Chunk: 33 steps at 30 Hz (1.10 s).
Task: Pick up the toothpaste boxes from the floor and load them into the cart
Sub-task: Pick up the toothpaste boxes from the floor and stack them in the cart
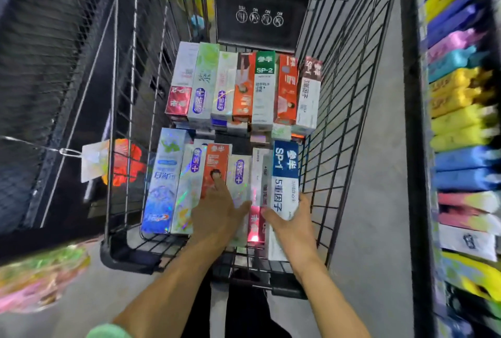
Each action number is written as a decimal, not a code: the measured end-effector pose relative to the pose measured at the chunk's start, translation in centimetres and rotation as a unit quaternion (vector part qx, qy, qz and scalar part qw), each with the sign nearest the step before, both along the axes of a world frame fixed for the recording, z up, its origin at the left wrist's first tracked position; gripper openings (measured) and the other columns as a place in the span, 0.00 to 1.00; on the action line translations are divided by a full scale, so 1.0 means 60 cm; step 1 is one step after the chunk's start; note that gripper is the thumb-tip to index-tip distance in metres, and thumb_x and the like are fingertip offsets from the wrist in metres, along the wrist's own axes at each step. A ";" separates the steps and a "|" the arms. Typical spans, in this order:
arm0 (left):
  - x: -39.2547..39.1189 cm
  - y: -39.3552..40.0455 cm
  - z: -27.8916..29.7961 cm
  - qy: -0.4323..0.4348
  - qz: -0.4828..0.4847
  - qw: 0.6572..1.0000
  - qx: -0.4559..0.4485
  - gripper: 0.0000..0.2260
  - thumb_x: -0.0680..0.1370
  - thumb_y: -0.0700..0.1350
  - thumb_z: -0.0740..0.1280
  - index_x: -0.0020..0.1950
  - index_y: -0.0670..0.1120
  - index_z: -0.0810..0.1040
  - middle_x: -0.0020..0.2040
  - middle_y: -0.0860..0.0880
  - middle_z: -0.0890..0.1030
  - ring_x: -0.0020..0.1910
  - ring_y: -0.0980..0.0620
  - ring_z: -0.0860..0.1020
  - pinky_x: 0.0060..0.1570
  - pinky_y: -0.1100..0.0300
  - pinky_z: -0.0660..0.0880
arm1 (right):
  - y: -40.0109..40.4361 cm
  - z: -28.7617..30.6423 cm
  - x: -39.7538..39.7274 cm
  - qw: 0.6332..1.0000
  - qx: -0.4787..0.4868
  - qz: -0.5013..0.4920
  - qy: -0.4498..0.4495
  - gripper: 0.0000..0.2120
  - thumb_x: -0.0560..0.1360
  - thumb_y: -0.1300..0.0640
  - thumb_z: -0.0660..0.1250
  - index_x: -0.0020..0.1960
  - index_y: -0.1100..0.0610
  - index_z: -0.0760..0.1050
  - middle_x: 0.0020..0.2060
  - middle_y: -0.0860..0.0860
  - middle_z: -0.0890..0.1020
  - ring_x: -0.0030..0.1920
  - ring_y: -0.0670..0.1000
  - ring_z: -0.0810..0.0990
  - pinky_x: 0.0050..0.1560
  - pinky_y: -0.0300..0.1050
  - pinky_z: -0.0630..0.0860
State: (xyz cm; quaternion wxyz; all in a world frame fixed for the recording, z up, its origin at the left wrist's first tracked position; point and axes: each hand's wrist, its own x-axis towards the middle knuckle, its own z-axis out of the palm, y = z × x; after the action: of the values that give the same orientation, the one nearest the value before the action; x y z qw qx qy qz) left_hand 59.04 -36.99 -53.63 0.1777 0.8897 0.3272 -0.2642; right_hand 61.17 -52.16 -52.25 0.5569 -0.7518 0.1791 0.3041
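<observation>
"SP-2" reads in white on the green top of a green-and-white box [263, 85] in the far row of the cart. "SP-1" reads sideways on the blue band of a blue-and-white box [284, 175] in the near row. The black panel [260, 16] at the cart's far end bears four round pictograms; their captions are too small to read.

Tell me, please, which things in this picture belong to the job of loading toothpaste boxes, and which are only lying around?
Belong to the job:
- cart
- far row of toothpaste boxes
- near row of toothpaste boxes
- blue and white box, held by the right hand
- left hand, fingers on the near row

Only lying around:
- shelf goods on the right
- hanging tag on the left
</observation>
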 end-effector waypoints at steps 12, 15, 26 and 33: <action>-0.006 0.008 -0.035 -0.052 0.094 0.994 -0.011 0.36 0.76 0.67 0.65 0.77 0.49 0.60 0.62 0.46 0.80 0.57 0.41 0.80 0.53 0.51 0.75 | 0.021 -0.042 -0.003 0.995 -0.093 0.035 0.019 0.20 0.73 0.53 0.75 0.58 0.47 0.68 0.48 0.40 0.82 0.45 0.36 0.80 0.39 0.25 0.72; -0.013 0.022 -0.026 -0.058 0.092 0.994 -0.030 0.26 0.79 0.62 0.66 0.71 0.50 0.67 0.53 0.48 0.83 0.53 0.43 0.81 0.45 0.54 0.69 | 0.035 -0.055 0.006 0.992 -0.110 0.061 0.000 0.20 0.74 0.55 0.75 0.61 0.50 0.69 0.51 0.46 0.82 0.47 0.40 0.81 0.42 0.26 0.76; -0.027 0.047 0.038 -0.093 -0.014 0.994 -0.058 0.16 0.81 0.53 0.63 0.67 0.49 0.69 0.57 0.49 0.78 0.55 0.44 0.79 0.45 0.53 0.72 | 0.037 -0.021 0.014 0.964 -0.179 0.197 0.018 0.20 0.77 0.59 0.70 0.66 0.57 0.66 0.53 0.51 0.77 0.48 0.49 0.77 0.39 0.27 0.74; 0.015 0.054 0.178 -0.225 -0.249 0.942 -0.008 0.20 0.78 0.54 0.58 0.63 0.45 0.76 0.55 0.47 0.81 0.53 0.42 0.80 0.47 0.49 0.77 | 0.010 0.144 0.038 0.908 -0.222 0.333 -0.127 0.27 0.78 0.53 0.67 0.75 0.52 0.65 0.69 0.50 0.71 0.70 0.53 0.69 0.70 0.47 0.66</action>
State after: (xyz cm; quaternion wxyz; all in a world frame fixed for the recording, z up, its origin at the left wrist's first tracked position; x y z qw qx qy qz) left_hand 59.94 -33.76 -42.94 0.1824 0.9776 0.0450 -0.0951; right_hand 63.46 -51.55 -43.60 0.2604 -0.9040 -0.0910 0.3267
